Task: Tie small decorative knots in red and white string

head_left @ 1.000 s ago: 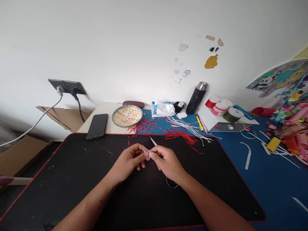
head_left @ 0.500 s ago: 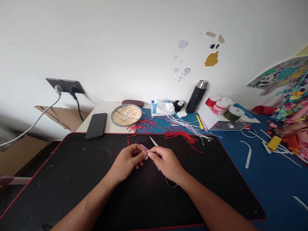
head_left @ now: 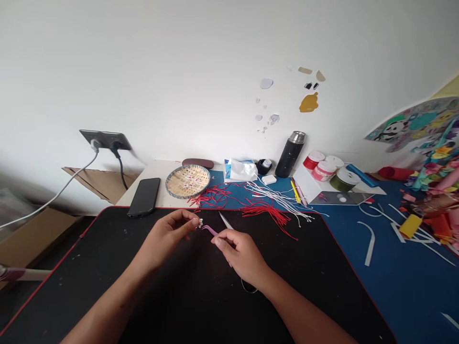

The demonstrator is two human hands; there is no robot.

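My left hand pinches a small white knotted cord piece between thumb and fingers, above the black mat. In my right hand is a pair of purple tweezers, its bent tip pointing left, just short of the white piece. Scissors lie on the mat beneath my right hand; one blade and part of a handle loop show, the rest is covered. Beyond the hands are a bundle of red cords and a bundle of white cords.
A shallow woven basket holding small red and white pieces stands at the back. Left of it lies a phone. Along the wall are a tissue box, a black thermos and thread spools. Paper strips lie at right.
My hands have moved apart. The left has shifted left with the white piece; the right has drawn back, so the tweezers now show clearly between them. The view has tilted up slightly.
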